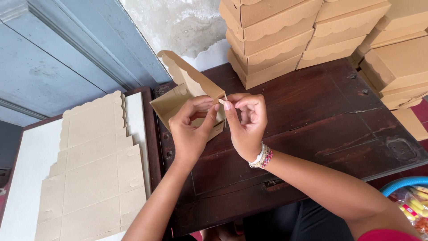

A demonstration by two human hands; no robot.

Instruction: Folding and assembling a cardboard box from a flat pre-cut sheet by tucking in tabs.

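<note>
A half-folded brown cardboard box (183, 91) with a scalloped lid flap stands above the dark wooden table (312, 116). My left hand (191, 129) grips its near wall from the front, thumb up against the corner. My right hand (247, 122), with a beaded bracelet at the wrist, pinches the corner flap of the same box between thumb and forefinger. Both hands meet at that corner, hiding the lower right part of the box.
Stacks of finished brown boxes (272, 38) line the table's far edge, more at the right (397, 67). A pile of flat unfolded box blanks (93, 174) lies on a white board at the left. A blue basket rim (408, 183) shows at lower right.
</note>
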